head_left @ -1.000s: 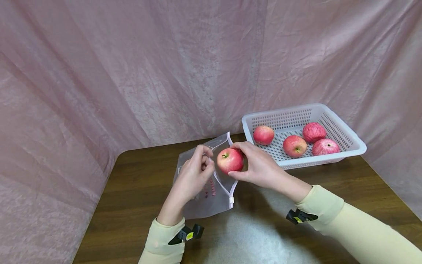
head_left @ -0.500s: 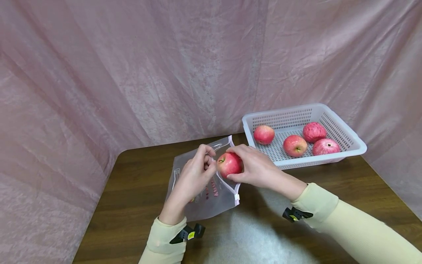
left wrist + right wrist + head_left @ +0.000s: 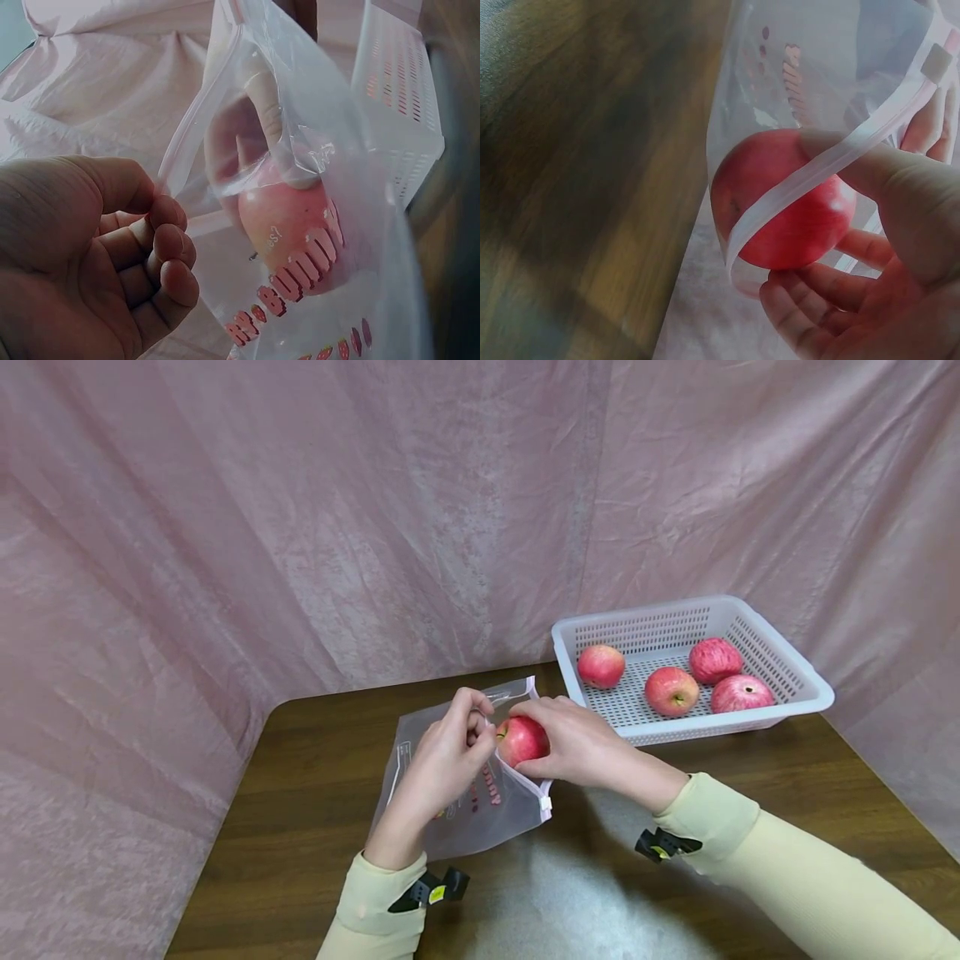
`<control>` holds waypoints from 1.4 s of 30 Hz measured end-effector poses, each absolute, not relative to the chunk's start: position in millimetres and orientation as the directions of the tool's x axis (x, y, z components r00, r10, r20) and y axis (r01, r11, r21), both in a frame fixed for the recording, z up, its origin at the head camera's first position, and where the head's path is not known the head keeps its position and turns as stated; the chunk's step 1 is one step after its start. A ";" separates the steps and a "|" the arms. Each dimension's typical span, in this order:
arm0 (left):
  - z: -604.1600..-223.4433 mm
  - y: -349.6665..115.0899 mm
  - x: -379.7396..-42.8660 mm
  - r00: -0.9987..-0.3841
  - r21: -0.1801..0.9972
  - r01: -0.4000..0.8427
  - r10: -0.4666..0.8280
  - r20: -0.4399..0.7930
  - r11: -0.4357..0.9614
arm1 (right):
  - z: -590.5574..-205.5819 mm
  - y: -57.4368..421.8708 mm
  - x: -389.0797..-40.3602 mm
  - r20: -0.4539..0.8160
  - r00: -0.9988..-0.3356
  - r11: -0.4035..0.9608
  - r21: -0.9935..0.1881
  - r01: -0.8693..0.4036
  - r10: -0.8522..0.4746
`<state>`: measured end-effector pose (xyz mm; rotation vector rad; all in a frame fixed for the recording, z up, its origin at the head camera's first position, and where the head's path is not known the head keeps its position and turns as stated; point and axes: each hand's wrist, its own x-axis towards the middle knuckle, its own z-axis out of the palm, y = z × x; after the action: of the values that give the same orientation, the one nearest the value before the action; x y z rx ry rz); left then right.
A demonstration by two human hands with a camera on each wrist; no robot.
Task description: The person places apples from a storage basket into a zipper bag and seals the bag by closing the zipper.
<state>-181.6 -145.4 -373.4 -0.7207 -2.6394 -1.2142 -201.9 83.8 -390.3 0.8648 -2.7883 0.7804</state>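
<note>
Between thumb and fingers, my right hand (image 3: 573,739) grips a red apple (image 3: 523,742) at the mouth of a clear zip bag (image 3: 480,814). In the right wrist view the bag's white zip strip (image 3: 810,180) crosses in front of the apple (image 3: 780,217), which sits partly inside. My left hand (image 3: 448,747) pinches the edge of the bag's mouth with thumb and forefinger. Through the film, the left wrist view shows the apple (image 3: 289,214) behind printed red letters (image 3: 300,277). A slider (image 3: 545,803) sits at the near end of the strip.
A white perforated basket (image 3: 806,689) stands at the back right, close to my right hand. Several apples lie in it, one (image 3: 601,667) near its left wall. Under everything is a brown wooden table (image 3: 300,802); a pink curtain (image 3: 375,527) hangs behind.
My right hand has moved slightly left and down, bringing the apple from in front of the mouth to partly inside the bag. The bag's slider end has shifted right. My left hand keeps its pinch.
</note>
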 end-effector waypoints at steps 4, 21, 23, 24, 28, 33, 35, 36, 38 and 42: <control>-373.7 -144.4 -182.0 -0.871 0.668 0.489 0.364 0.331 0.561 | -391.9 83.7 -201.8 0.237 -0.835 0.713 -0.437 -0.549 -0.498; -373.5 -143.5 -179.7 -0.899 0.675 0.437 0.273 0.342 0.595 | -396.9 95.5 -205.2 0.249 -0.797 0.682 -0.416 -0.601 -0.551; -373.3 -144.1 -179.6 -0.903 0.681 0.430 0.269 0.336 0.593 | -395.9 96.8 -204.7 0.266 -0.790 0.676 -0.412 -0.612 -0.552; -373.7 -144.4 -179.9 -0.904 0.682 0.428 0.267 0.334 0.593 | -395.4 97.6 -204.4 0.272 -0.788 0.672 -0.415 -0.613 -0.552; -374.0 -145.0 -180.5 -0.907 0.681 0.421 0.267 0.326 0.599 | -392.0 102.6 -202.5 0.286 -0.793 0.667 -0.430 -0.608 -0.538; -374.1 -145.1 -180.9 -0.906 0.675 0.423 0.275 0.321 0.604 | -386.8 111.1 -203.2 0.300 -0.806 0.680 -0.433 -0.592 -0.511; -374.3 -145.1 -181.0 -0.907 0.675 0.422 0.276 0.319 0.605 | -384.8 114.5 -204.7 0.307 -0.807 0.686 -0.425 -0.591 -0.505; -374.4 -145.1 -181.0 -0.907 0.675 0.421 0.276 0.318 0.606 | -384.0 116.3 -205.5 0.312 -0.806 0.690 -0.416 -0.592 -0.504; -374.6 -145.0 -181.0 -0.908 0.676 0.418 0.275 0.315 0.606 | -382.1 119.7 -207.0 0.321 -0.803 0.694 -0.405 -0.596 -0.503; -375.2 -145.2 -180.6 -0.909 0.678 0.416 0.273 0.314 0.606 | -380.4 126.1 -210.0 0.331 -0.803 0.709 -0.379 -0.595 -0.497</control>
<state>-180.6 -145.2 -375.2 -0.5743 -2.6515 -1.1887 -210.0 126.1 -380.4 0.8769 -2.7117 0.7070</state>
